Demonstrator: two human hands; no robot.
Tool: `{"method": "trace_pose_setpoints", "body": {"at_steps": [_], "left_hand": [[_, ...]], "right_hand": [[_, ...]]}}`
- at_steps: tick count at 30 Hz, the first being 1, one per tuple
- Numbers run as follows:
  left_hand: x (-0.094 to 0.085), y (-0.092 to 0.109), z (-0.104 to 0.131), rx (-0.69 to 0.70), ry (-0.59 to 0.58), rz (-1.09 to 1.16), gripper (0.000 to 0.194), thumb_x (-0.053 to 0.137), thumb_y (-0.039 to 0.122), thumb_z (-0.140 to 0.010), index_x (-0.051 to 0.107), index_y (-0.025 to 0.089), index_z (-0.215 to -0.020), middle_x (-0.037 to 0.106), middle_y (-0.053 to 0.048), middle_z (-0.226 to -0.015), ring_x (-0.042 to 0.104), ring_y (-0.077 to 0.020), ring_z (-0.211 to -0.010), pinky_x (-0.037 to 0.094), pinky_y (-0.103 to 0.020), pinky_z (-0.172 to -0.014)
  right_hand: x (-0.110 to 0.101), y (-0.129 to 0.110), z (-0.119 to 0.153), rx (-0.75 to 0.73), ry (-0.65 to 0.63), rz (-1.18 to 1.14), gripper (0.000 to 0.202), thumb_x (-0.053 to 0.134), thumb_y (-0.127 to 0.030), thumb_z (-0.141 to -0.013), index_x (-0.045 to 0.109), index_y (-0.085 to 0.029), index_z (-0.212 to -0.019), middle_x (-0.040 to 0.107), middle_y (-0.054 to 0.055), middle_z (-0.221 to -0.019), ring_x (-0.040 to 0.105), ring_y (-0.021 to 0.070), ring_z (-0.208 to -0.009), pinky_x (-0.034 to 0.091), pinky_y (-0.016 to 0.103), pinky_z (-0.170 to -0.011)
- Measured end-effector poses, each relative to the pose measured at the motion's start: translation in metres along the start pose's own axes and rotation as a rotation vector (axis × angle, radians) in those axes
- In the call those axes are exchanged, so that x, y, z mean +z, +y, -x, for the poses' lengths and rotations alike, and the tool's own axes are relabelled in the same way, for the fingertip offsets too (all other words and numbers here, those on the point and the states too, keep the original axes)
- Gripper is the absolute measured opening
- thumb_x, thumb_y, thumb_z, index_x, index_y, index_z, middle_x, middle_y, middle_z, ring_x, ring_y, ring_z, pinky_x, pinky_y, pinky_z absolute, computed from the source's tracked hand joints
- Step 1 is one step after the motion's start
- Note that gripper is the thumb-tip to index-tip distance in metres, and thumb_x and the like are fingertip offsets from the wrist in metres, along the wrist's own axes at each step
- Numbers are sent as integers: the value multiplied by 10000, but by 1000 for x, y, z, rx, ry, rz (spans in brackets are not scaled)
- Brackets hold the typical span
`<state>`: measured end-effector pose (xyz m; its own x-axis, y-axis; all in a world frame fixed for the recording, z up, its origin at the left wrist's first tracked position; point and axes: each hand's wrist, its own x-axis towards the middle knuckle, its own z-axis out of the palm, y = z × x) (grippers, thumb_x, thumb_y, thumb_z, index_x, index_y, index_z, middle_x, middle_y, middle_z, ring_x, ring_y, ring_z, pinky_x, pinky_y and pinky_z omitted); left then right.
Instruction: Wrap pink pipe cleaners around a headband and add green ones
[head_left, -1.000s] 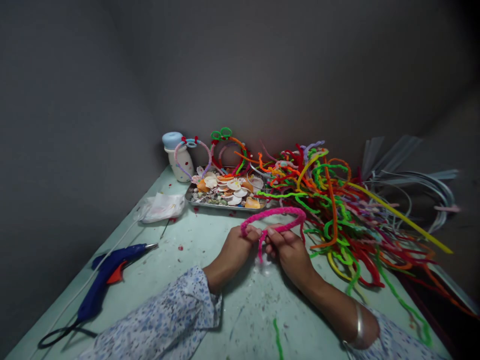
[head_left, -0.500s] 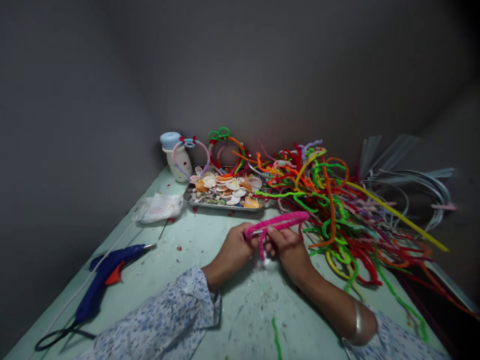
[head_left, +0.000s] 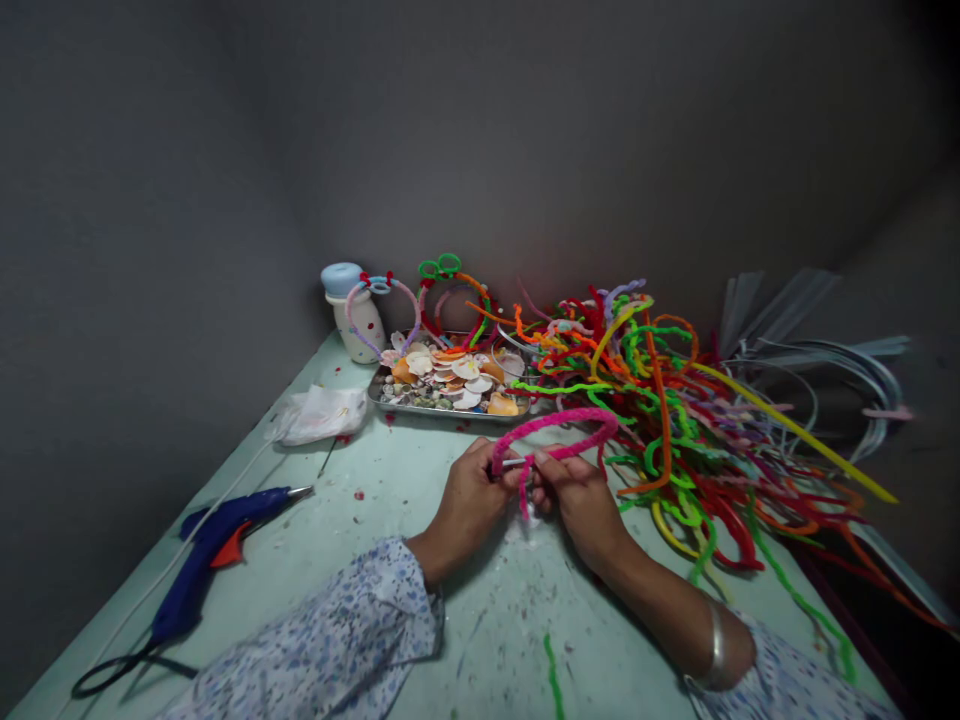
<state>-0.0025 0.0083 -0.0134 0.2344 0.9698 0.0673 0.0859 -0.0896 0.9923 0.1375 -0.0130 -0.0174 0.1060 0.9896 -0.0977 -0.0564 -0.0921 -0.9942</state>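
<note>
Both hands grip a hoop wrapped in pink pipe cleaner (head_left: 559, 420), held just above the table. My left hand (head_left: 472, 500) is closed on its left side, where a short pale bare stretch of the ring shows between the hands. With thumb and fingers, my right hand (head_left: 574, 495) pinches the near side of the hoop by the end of the wrapping. A loose pink tail hangs down between my hands. The fingertips of both hands are partly hidden.
Behind stands a metal tray (head_left: 450, 410) of shells, with finished hoops (head_left: 382, 285) and a bottle (head_left: 358, 325). A heap of pipe cleaners (head_left: 660, 400) and wire coils (head_left: 862, 400) lie right. At left are a blue glue gun (head_left: 195, 570) and a plastic packet (head_left: 322, 415).
The pink hoop has tilted so its far side is higher and its opening shows wider. My hands stay in nearly the same place, still gripping it.
</note>
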Motion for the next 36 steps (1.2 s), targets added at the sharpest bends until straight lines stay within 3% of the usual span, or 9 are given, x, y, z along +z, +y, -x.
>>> {"method": "trace_pose_setpoints", "body": {"at_steps": [16, 36], "left_hand": [[-1, 4, 4, 187, 94, -229, 67, 622, 248, -808, 652, 189, -817, 595, -29, -836, 569, -146, -771, 436, -250, -690], [0, 2, 4, 96, 56, -130, 153, 618, 317, -811, 642, 169, -839, 620, -42, -825, 563, -166, -785, 432, -270, -714]], "right_hand": [[1, -2, 0, 3, -3, 72, 391, 569, -530, -792, 571, -165, -650, 552, -19, -511, 475, 106, -468, 368, 239, -483], [5, -7, 4, 22, 35, 66, 342, 583, -489, -785, 577, -172, -656, 545, -23, -499, 460, 96, -449, 363, 224, -464]]}}
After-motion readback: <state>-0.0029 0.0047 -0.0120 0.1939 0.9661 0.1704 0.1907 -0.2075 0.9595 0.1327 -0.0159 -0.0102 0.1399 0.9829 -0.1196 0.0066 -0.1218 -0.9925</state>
